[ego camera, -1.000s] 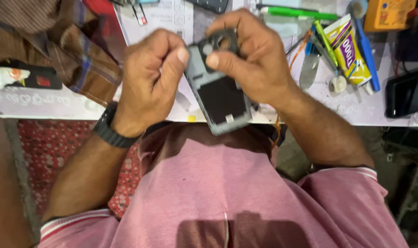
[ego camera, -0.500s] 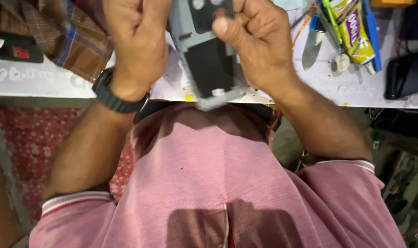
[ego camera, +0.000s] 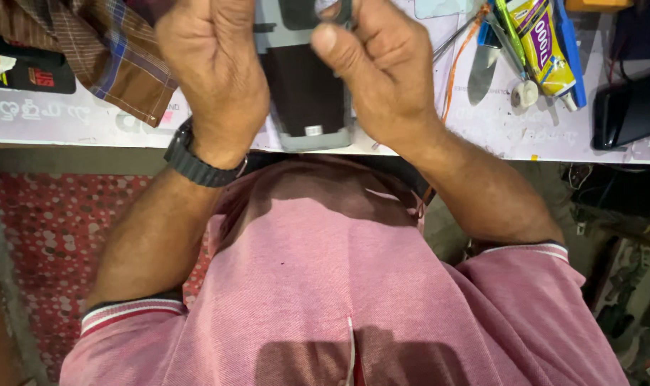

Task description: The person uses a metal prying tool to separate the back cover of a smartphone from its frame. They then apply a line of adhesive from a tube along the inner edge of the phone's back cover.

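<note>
Both hands grip an opened phone (ego camera: 307, 86) over the table (ego camera: 482, 136) edge — left hand (ego camera: 214, 68) and right hand (ego camera: 375, 71) pinching its sides. Light, rigid, likely fragile inside — best held by the frame edges.

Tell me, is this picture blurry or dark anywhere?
Head view: both hands, left and right, and the opened phone look fairly sharp; a dark shadow sits low on the pink shirt; the hands are cut off at the top edge.
</note>
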